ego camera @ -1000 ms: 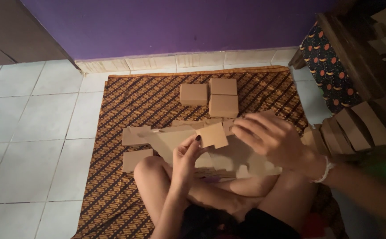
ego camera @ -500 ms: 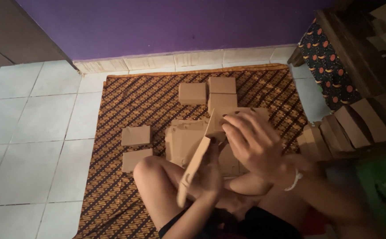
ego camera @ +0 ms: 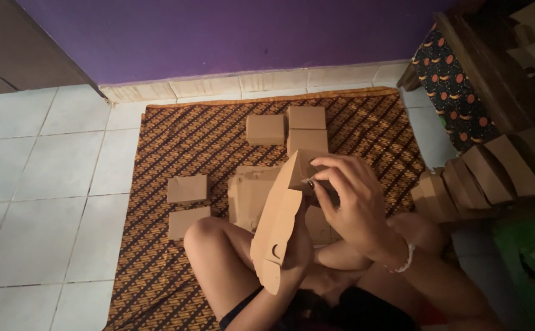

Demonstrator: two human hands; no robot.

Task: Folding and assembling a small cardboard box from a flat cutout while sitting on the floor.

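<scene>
Mid-frame, our left hand [ego camera: 295,245] grips the flat cardboard box [ego camera: 278,227] from behind while our right hand [ego camera: 347,202] pinches its top flap. We'd keep that fold crisp along the crease, pressing evenly.

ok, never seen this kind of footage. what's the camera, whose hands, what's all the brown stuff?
There is no machine here. A camera worn on a person's head looks down at their own two bare hands and folded legs; they sit on a brown patterned mat over white floor tiles. The left hand supports a flat, unfolded brown cardboard box blank from behind, tilted on edge. The right hand pinches its upper corner. On the mat lie small folded brown cardboard boxes, two more to the left, and a stack of flat blanks behind the held one. At right, a row of folded boxes leans against dark wooden furniture.
</scene>
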